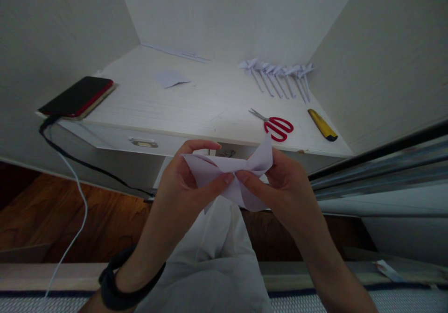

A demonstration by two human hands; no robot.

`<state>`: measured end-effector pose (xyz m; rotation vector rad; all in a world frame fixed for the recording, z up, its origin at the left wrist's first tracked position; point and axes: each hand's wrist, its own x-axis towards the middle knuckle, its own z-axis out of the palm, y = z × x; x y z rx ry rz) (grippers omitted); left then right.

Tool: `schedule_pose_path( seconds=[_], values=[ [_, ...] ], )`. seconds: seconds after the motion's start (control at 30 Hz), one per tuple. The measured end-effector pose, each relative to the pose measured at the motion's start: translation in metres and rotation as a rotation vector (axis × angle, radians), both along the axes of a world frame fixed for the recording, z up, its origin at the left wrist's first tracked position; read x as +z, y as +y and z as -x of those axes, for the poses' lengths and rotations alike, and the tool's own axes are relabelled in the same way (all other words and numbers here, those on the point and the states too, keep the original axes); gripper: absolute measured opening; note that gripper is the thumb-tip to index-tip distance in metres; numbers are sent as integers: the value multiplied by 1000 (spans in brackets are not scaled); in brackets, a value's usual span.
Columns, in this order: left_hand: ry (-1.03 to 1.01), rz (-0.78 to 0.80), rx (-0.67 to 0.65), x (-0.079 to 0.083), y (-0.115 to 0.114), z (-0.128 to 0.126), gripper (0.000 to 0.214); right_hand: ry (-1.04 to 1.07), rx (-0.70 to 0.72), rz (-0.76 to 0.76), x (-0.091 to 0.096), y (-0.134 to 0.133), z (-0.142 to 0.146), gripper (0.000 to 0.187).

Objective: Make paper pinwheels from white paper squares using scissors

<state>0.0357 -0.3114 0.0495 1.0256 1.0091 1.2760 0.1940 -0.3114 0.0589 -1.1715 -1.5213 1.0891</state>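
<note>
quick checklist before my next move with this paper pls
1. Grip by both hands: ok. The left hand and right hand pinch the white paper, fingertips meeting at its middle.
2. Paper off the desk: ok, held in the air before its front edge.
3. Reach to the scissors: ok, they lie near that edge.
4. Blade of the utility knife retracted: cannot tell.
5. Creases aligned: cannot tell, fingers cover them.

One view, worn on the head.
Aimed forward and down: left hand (180, 180) and right hand (285, 182) are framed close, the surface (210, 103) farther off.
</note>
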Motion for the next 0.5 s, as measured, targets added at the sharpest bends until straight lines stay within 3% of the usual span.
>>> schedule_pose_path(
  seconds=[0.37,0.5],
  values=[
    [133,-23,97,1,-3,0,33,13,41,40,4,0,-2,9],
    [127,-31,70,1,-3,0,35,3,30,45,4,2,-1,11]
  ],
)
